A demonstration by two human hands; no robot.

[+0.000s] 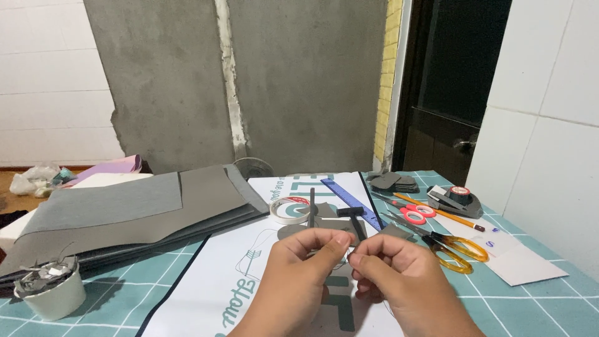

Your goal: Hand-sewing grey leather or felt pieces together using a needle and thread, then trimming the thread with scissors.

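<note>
Dark grey strip (312, 215) stands upright betw. both hands above the white sheet (249, 268), L hand (299, 274) pinching its base, R hand (393, 271) fingers clenched alongside; assy step, next needs steady fingertip alignment.

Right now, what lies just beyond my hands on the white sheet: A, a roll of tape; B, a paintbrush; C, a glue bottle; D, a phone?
A: a roll of tape lies flat on the white sheet, just past the left hand and right hand, whose fingers pinch a small dark piece.
</note>
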